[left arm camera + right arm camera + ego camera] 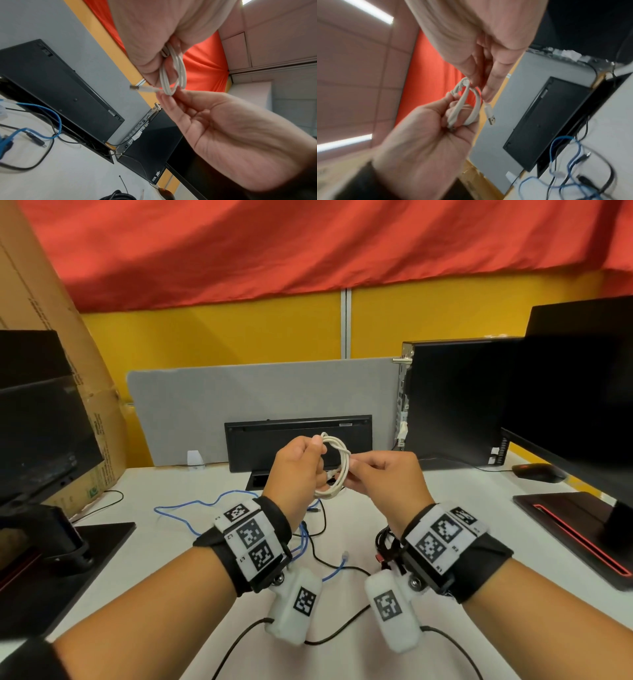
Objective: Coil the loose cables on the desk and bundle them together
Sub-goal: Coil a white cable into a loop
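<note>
Two hands hold one white cable (334, 465), coiled into a small hank and raised above the desk (191, 549), in front of the upturned black keyboard (298, 440). Left hand (296, 469): fingers curled round one side of the coil, gripping the gathered loops. Right hand (387, 479): fingertips pinching the opposite side of the coil near the free tail, whose USB plug (491, 119) hangs loose just beside the loops. Remaining on the desk below: a blue cable (205, 508), uncoiled and sprawling; a thin black cable (325, 563) crossing it; a dark bundle of black cable (385, 542) partly hidden behind the right wrist. Other items: a computer tower (455, 402) at right, a monitor (575, 392) beside it, a mouse (537, 472), a grey divider panel (191, 405) behind. Step in hand, by judgement: finishing the white coil, likely securing its tail. Next move calls for passing the plug end round or through the loops while the left hand keeps them from springing apart, then setting the hank down and taking up the blue cable.
</note>
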